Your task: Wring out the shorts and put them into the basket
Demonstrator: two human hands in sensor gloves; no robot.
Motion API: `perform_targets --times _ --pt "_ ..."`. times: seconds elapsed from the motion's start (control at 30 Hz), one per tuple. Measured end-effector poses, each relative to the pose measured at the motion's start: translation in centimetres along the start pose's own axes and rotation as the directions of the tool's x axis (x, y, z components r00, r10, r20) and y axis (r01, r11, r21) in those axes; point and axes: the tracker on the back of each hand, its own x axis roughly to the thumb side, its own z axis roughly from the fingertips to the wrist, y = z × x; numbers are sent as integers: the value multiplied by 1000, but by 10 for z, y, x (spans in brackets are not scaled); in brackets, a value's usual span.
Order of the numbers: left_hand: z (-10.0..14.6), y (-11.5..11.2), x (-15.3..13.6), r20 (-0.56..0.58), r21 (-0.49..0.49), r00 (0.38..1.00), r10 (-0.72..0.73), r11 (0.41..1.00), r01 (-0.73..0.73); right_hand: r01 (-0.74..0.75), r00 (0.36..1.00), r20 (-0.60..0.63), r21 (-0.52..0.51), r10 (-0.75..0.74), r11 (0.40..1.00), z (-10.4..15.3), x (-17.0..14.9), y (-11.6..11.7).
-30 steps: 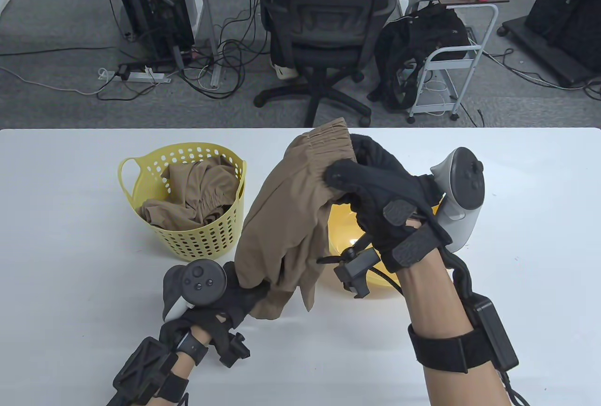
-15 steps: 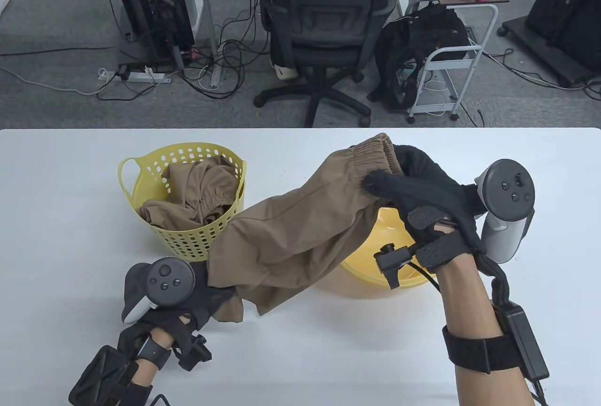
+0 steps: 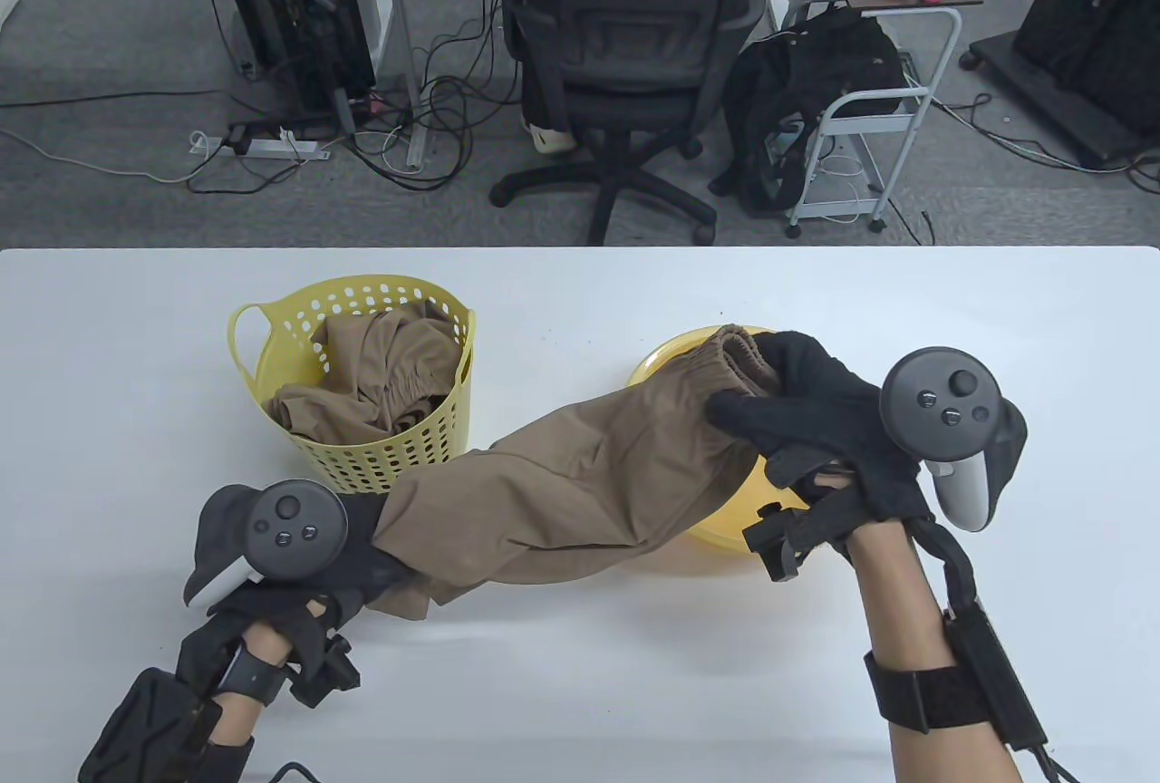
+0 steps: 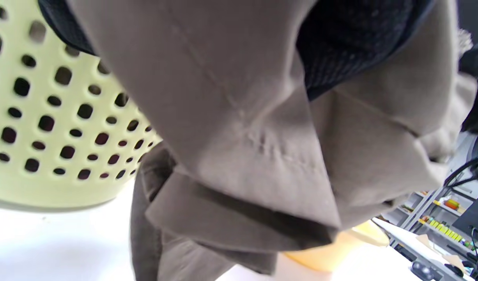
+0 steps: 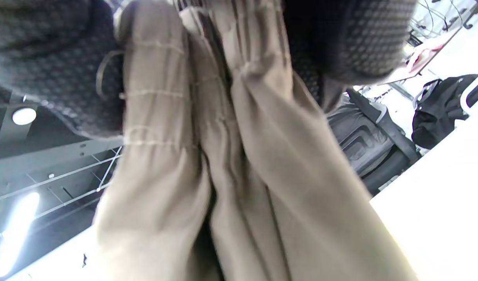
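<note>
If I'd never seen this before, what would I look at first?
Probably the brown shorts stretched across the middle of the table, held by the left hand at one end and the right hand at the other. Behind them sits a yellow basket already holding brown cloth.

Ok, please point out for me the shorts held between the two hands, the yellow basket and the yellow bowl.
shorts (image 3: 580,475), table view, middle of the stretched brown cloth.
yellow basket (image 3: 399,452), table view, perforated front wall.
yellow bowl (image 3: 654,357), table view, far left rim, the rest hidden under the shorts.
</note>
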Motion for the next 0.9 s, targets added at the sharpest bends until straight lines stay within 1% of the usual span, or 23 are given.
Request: perform_targets --times 0.17,0.37,0.47,0.63,0.77,0.9 --pt "1 14 9 17 69 999 42 997 -43 -89 996 23 6 89 996 3 -2 11" --pt "-1 19 22 43 113 990 133 984 -137 -190 981 55 18 189 982 8 -1 29" --pt "-4 17 31 41 140 981 188 971 -192 -228 972 69 30 226 973 10 0 39" --pt "-12 10 47 57 169 962 266 947 -272 -247 966 91 56 242 967 10 6 57" --pt "-18 2 59 66 185 952 298 934 -306 -258 963 106 80 249 963 10 11 70" --pt "-26 -7 68 59 207 946 320 923 -325 -233 969 105 101 222 967 10 15 81"
